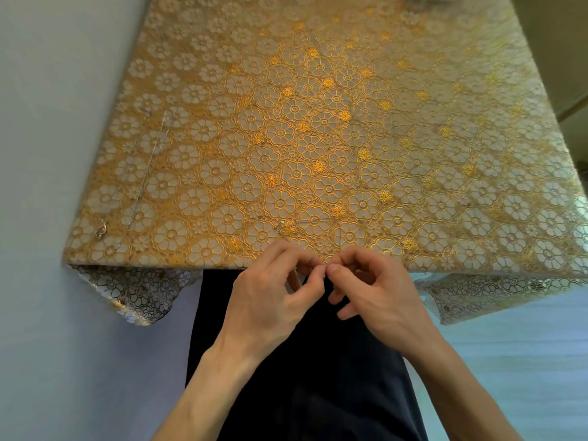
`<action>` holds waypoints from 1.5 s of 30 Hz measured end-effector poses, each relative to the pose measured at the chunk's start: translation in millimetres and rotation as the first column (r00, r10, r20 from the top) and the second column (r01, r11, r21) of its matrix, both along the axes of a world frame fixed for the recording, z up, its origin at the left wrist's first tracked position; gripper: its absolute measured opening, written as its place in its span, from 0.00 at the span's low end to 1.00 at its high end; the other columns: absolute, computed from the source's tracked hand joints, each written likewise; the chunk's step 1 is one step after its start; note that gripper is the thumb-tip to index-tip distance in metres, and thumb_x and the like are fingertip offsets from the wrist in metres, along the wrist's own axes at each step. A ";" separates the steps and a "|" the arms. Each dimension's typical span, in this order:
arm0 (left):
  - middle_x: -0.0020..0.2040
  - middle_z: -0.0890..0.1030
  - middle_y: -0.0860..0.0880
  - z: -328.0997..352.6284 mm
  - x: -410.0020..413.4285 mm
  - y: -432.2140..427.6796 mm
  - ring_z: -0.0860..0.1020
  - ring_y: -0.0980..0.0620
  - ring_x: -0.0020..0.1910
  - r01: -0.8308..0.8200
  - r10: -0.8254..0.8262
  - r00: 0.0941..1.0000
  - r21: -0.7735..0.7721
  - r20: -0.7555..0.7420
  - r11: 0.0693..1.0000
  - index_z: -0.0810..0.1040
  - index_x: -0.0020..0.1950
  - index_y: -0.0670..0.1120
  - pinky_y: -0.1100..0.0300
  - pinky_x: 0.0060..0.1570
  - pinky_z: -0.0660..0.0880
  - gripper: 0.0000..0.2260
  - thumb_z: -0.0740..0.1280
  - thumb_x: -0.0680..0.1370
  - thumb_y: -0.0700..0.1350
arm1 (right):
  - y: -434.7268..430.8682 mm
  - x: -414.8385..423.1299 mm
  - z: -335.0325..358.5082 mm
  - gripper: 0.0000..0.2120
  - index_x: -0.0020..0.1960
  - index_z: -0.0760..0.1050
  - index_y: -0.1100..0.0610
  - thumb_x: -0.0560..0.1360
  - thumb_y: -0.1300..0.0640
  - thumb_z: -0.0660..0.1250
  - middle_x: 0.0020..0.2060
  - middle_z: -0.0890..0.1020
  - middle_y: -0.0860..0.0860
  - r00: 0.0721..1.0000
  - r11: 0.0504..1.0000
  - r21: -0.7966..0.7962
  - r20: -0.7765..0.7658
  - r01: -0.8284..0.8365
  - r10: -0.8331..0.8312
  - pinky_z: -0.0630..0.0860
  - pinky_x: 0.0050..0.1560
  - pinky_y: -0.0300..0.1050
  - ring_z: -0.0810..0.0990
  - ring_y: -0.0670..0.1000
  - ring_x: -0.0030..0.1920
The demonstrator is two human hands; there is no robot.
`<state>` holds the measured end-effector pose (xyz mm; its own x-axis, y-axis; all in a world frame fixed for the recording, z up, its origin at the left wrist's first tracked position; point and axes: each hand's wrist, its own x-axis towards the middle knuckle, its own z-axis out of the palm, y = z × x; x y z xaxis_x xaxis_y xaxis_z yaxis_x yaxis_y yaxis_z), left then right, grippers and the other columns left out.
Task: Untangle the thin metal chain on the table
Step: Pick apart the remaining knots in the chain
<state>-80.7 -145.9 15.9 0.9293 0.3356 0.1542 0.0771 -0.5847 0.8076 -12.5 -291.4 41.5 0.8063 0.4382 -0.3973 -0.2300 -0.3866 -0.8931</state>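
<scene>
A thin metal chain (313,221) lies on the gold flowered tablecloth near the table's front edge, with a small clasp end at its left. Its strand runs down toward my fingers. My left hand (270,297) and my right hand (372,291) meet at the front edge, thumbs and forefingers pinched together on the chain. The part between my fingertips is hidden. The cloth's busy pattern makes the chain hard to follow.
A second thin chain (149,167) lies stretched straight along the table's left side, with a small pendant or clasp (101,232) near the front left corner. The tablecloth (318,122) hangs over the front edge. A pale wall is on the left.
</scene>
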 end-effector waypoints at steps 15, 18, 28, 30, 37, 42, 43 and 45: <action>0.44 0.80 0.52 -3.9 -9.5 -1.1 0.77 0.56 0.34 -0.080 0.044 0.978 0.166 0.206 0.983 0.83 0.45 0.45 0.62 0.37 0.76 0.06 0.70 0.78 0.46 | 0.0 0.4 8.9 0.05 0.44 0.79 0.60 0.79 0.62 0.67 0.28 0.78 0.50 0.984 0.993 0.112 -0.180 0.031 -0.011 0.79 0.29 0.41 0.81 0.47 0.32; 0.45 0.80 0.53 -6.7 -11.0 1.7 0.77 0.56 0.34 -0.111 0.085 0.977 0.127 0.194 0.986 0.83 0.46 0.45 0.63 0.37 0.76 0.04 0.71 0.77 0.45 | -0.8 -0.8 7.1 0.05 0.44 0.80 0.59 0.78 0.61 0.68 0.28 0.78 0.49 0.997 0.995 0.088 -0.078 0.036 -0.029 0.79 0.30 0.41 0.82 0.47 0.32; 0.56 0.76 0.58 -7.6 -6.8 14.5 0.77 0.57 0.51 0.122 -0.119 0.992 0.090 -0.046 0.988 0.81 0.63 0.57 0.58 0.48 0.78 0.14 0.66 0.78 0.53 | -3.9 0.1 1.7 0.06 0.42 0.80 0.53 0.78 0.60 0.69 0.32 0.81 0.52 0.991 0.998 0.030 0.124 -0.053 0.049 0.81 0.37 0.44 0.81 0.52 0.36; 0.54 0.78 0.57 -9.1 -1.7 18.8 0.76 0.56 0.51 0.156 -0.147 0.987 0.172 -0.064 0.973 0.84 0.58 0.56 0.54 0.48 0.77 0.12 0.66 0.77 0.55 | -2.6 3.4 1.5 0.05 0.42 0.80 0.53 0.78 0.57 0.69 0.35 0.80 0.50 0.990 0.996 0.034 0.113 -0.084 0.079 0.80 0.40 0.45 0.79 0.50 0.38; 0.45 0.83 0.59 5.3 16.8 32.9 0.78 0.58 0.48 0.147 -0.145 0.989 0.191 -0.022 0.970 0.85 0.50 0.54 0.59 0.48 0.75 0.10 0.67 0.77 0.56 | 6.5 13.0 -0.6 0.08 0.43 0.73 0.58 0.81 0.63 0.61 0.47 0.83 0.54 0.997 0.996 0.068 0.057 -0.064 0.060 0.72 0.46 0.36 0.78 0.43 0.43; 0.39 0.83 0.57 28.4 30.3 38.6 0.79 0.57 0.42 0.121 -0.139 0.985 -0.167 -0.100 0.978 0.84 0.45 0.51 0.65 0.42 0.72 0.04 0.71 0.78 0.48 | 13.5 29.5 8.8 0.09 0.45 0.71 0.59 0.83 0.63 0.58 0.37 0.82 0.50 0.994 0.989 0.103 0.033 -0.102 0.099 0.75 0.49 0.49 0.80 0.49 0.42; 0.38 0.83 0.53 31.9 34.2 40.4 0.79 0.55 0.39 0.120 -0.151 0.981 -0.228 -0.121 0.966 0.84 0.45 0.50 0.59 0.41 0.74 0.04 0.71 0.78 0.48 | 15.9 33.8 12.5 0.09 0.45 0.71 0.59 0.83 0.63 0.57 0.35 0.81 0.50 0.992 0.987 0.105 0.053 -0.123 0.118 0.75 0.51 0.53 0.79 0.51 0.41; 0.37 0.82 0.45 38.8 44.6 44.8 0.78 0.50 0.37 0.120 -0.173 0.974 -0.314 -0.148 0.942 0.84 0.46 0.50 0.55 0.39 0.74 0.04 0.71 0.78 0.48 | 21.1 44.3 18.9 0.09 0.45 0.71 0.61 0.83 0.64 0.57 0.32 0.78 0.51 0.991 0.983 0.132 0.045 -0.131 0.126 0.76 0.48 0.54 0.77 0.52 0.37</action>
